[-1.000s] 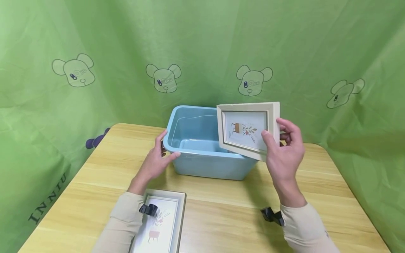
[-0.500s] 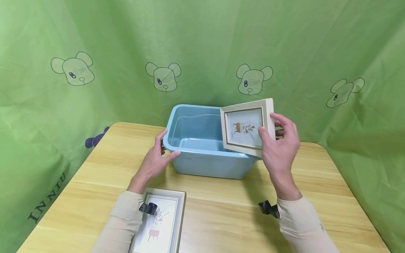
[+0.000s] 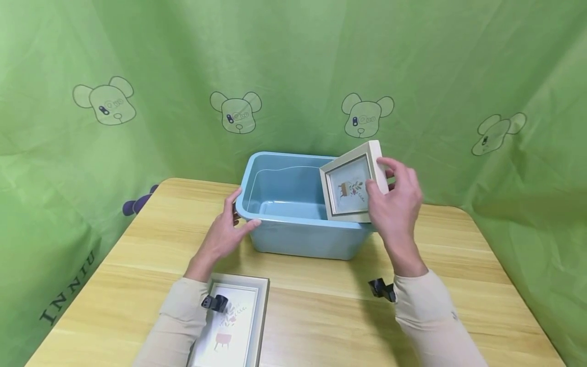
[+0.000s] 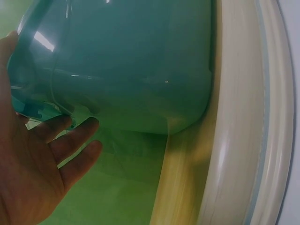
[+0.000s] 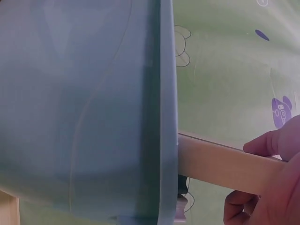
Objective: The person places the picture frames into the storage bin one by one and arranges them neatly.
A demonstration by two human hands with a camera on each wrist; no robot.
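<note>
A light blue plastic bin [image 3: 302, 240] stands on the table. My left hand [image 3: 221, 238] holds its near left corner, thumb on the front rim and fingers at the left side; the left wrist view has these fingers [image 4: 77, 140] by the bin's wall. My right hand [image 3: 398, 204] grips a cream picture frame [image 3: 349, 191] by its right edge, thumb on the front, other fingers behind. Tilted, the frame reaches over the bin's right part, and its lower edge is at the front rim. The right wrist view shows the frame's side edge [image 5: 220, 164] beyond the rim.
A second picture frame [image 3: 234, 326] lies face up on the wooden table [image 3: 321, 316], partly under my left forearm. Green printed curtains [image 3: 293, 76] hang behind and along both sides. Black camera mounts [image 3: 215, 303] sit at the wrists.
My right hand has moved left with the picture frame, which has tilted and turned further over the bin. My left hand and the second frame have stayed put.
</note>
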